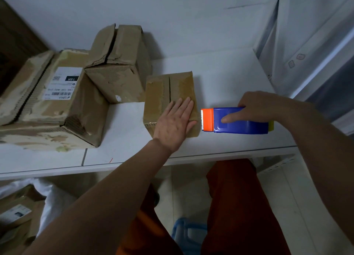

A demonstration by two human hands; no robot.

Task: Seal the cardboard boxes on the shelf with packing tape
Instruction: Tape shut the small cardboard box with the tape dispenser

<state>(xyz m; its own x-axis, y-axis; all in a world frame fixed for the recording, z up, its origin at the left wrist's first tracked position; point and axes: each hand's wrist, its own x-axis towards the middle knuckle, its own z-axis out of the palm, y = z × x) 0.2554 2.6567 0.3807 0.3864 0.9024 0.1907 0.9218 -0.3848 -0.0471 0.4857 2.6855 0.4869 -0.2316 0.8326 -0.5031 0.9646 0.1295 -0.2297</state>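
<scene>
I log the left hand point(175, 123) flat, fingers spread, on the small box point(170, 99) mid-frame; right hand point(254, 106) grips the tape dispenser point(236, 120) (blade just beside box). Next: start tape across the seam.

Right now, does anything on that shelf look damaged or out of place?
Yes. The middle box is crumpled, its top flaps torn and gaping, and it sits tilted against the big labelled box, whose surface is scuffed and peeling. The small box under the left hand looks intact; the right hand holds the tape dispenser beside it.
</scene>
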